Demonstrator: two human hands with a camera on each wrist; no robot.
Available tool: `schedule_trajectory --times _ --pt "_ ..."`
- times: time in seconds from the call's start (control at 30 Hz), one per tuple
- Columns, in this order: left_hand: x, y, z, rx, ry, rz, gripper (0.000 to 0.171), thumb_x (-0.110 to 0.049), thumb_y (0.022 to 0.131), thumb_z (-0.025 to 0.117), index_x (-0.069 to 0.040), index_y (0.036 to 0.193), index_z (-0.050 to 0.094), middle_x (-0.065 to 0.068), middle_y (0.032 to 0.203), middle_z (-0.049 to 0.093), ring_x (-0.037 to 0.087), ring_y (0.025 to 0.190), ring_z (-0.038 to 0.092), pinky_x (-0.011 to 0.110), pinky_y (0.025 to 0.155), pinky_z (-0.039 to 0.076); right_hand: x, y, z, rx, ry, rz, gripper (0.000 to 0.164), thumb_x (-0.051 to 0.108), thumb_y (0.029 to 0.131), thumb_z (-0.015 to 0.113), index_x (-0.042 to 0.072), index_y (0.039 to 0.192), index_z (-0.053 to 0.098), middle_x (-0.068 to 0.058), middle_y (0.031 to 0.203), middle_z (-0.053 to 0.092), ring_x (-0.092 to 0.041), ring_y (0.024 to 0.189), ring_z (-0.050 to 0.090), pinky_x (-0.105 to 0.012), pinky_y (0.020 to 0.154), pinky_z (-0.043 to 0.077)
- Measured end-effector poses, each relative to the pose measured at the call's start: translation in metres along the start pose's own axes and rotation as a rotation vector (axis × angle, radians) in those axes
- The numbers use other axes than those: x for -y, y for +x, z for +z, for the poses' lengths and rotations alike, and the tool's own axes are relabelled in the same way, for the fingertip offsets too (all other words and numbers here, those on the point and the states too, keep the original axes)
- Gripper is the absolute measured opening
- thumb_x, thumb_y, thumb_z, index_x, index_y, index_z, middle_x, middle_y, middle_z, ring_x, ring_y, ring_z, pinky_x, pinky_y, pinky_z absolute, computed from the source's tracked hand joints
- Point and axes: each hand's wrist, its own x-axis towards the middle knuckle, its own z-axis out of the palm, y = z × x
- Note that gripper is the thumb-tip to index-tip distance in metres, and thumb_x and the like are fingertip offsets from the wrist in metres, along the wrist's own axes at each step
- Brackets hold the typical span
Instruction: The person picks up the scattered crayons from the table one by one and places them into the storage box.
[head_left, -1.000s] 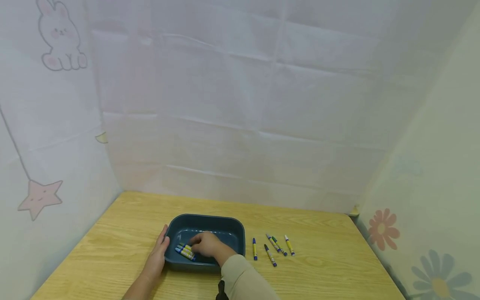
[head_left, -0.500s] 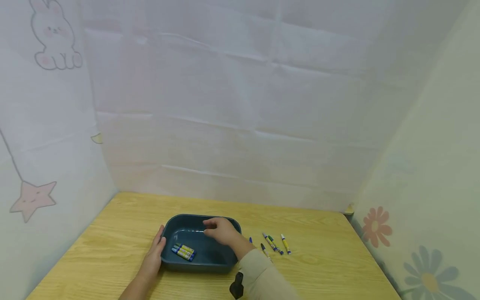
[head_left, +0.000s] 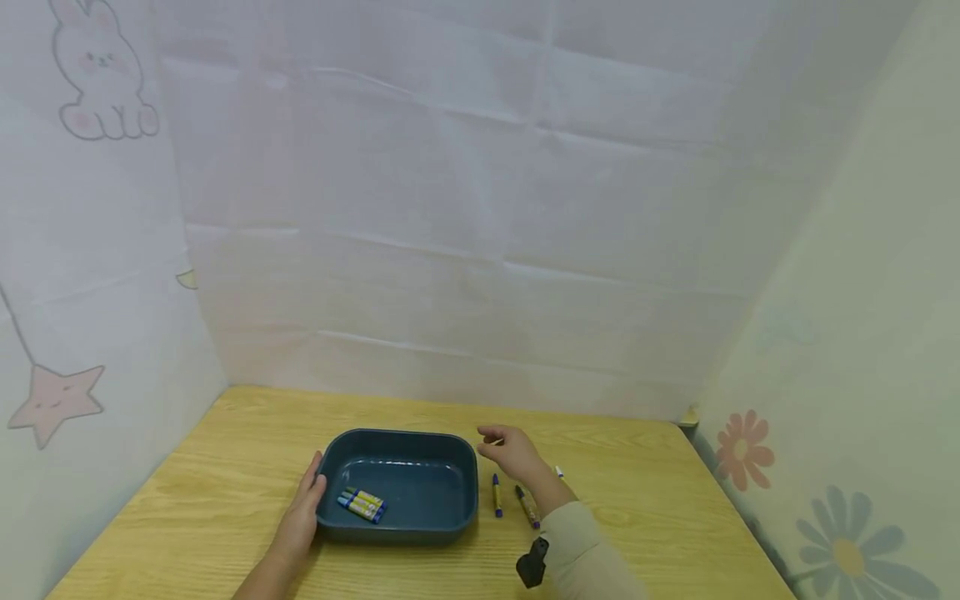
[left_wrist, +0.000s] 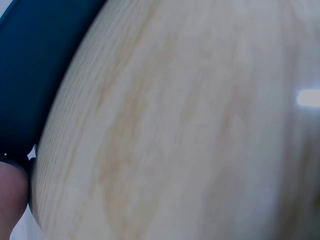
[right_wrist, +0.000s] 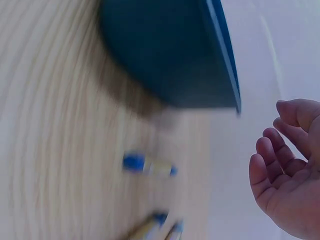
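A dark blue rectangular basin point(head_left: 397, 533) stands on the table, and my left hand point(head_left: 297, 518) rests against its left side, thumb at the rim. Inside it, at the left, lie several crayons point(head_left: 363, 505) with yellow wrappers, side by side. My right hand point(head_left: 513, 452) is in the air just right of the basin, holding nothing, its fingers loosely bent. Below it on the table lie a blue-tipped crayon point(head_left: 497, 496) and a dark-tipped crayon point(head_left: 527, 507). A white-tipped crayon point(head_left: 559, 472) shows partly behind the right wrist; the forearm hides others.
The wooden table point(head_left: 217, 483) is bordered by a pale hanging cloth point(head_left: 450, 208) at the back and by printed cloths on both sides. A black wrist camera point(head_left: 532, 563) sits at the right sleeve.
My right hand has risen out of the basin and moved right, past its rim, towards the crayons on the table. The left hand has stayed at the basin's side.
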Motion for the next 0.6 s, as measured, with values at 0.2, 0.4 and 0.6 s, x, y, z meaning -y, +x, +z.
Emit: schedule_trajectory --times 0.2,0.4,0.6 --pt "-0.002 0.002 0.000 -0.001 0.018 -0.010 0.061 -0.033 0.109 0.022 -0.014 0.157 -0.010 0.007 0.164 -0.018 0.036 0.149 -0.021 0.059 0.121 -0.010 -0.032 -0.010 -0.016 -0.079 -0.066 0.042 0.040 0.017 0.096 0.062 0.000 0.132 0.059 -0.022 0.122 0.061 -0.031 0.103 0.061 -0.038 0.074 0.055" --pt "-0.001 0.004 0.000 -0.003 0.030 -0.011 0.060 -0.033 0.109 0.022 -0.014 0.157 -0.009 0.006 0.164 -0.018 0.035 0.149 -0.021 0.059 0.121 -0.010 -0.056 -0.021 -0.029 -0.130 -0.082 0.121 0.041 0.014 0.095 0.061 -0.003 0.132 0.057 -0.019 0.119 0.062 -0.029 0.102 0.060 -0.035 0.072 0.055" --pt "-0.002 0.005 0.000 -0.004 0.044 -0.008 0.060 -0.031 0.109 0.022 -0.013 0.157 -0.009 0.006 0.164 -0.017 0.035 0.149 -0.021 0.059 0.120 -0.010 -0.077 -0.035 -0.040 -0.172 -0.038 0.196 0.040 0.012 0.095 0.060 -0.004 0.132 0.056 -0.018 0.117 0.061 -0.020 0.084 0.058 -0.025 0.057 0.046"
